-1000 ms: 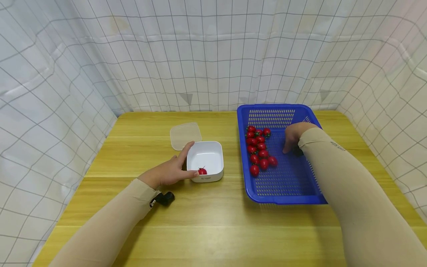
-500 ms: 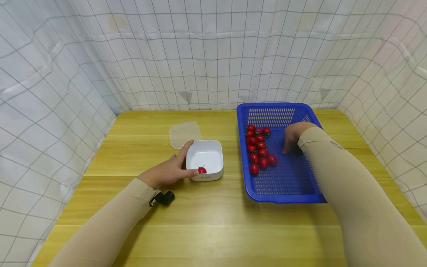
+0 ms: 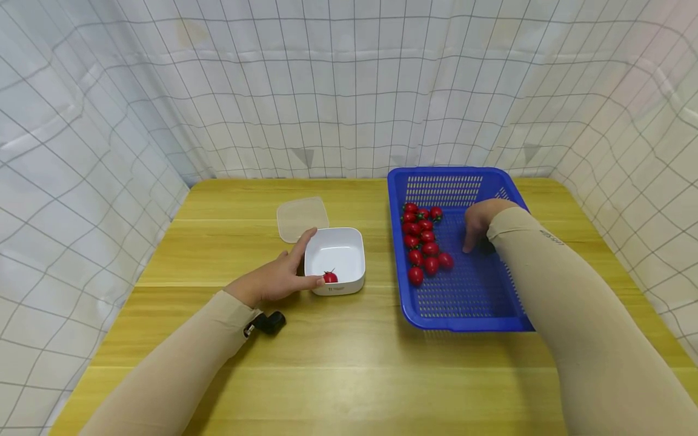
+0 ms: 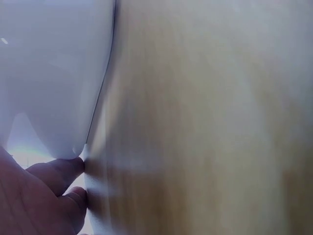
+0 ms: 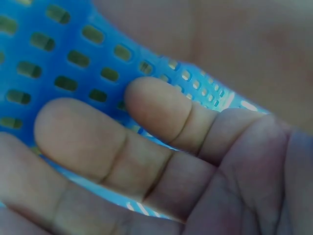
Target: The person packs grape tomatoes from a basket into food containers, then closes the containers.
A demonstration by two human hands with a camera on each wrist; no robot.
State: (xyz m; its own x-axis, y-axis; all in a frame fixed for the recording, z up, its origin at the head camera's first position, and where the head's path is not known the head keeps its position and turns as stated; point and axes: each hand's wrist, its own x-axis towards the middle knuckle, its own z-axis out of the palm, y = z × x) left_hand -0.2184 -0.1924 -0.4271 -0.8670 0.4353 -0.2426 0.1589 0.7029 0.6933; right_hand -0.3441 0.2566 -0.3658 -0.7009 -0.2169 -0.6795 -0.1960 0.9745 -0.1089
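A white square container (image 3: 342,249) on the wooden table holds one red cherry tomato (image 3: 330,278). My left hand (image 3: 297,269) grips the container's left side, thumb at the front corner, index finger along the back. The left wrist view shows those fingers (image 4: 49,181) against the white wall (image 4: 49,73). A blue perforated basket (image 3: 452,324) at the right holds several cherry tomatoes (image 3: 425,245) along its left side. My right hand (image 3: 475,229) hangs inside the basket, right of the tomatoes, fingers relaxed and empty. In the right wrist view the fingers (image 5: 98,142) lie against the blue mesh (image 5: 49,58).
A clear plastic lid (image 3: 302,217) lies flat just behind the container. A small black device (image 3: 269,322) sits at my left wrist. White gridded curtains close in the table (image 3: 349,369) on three sides. Bare wood runs along the front.
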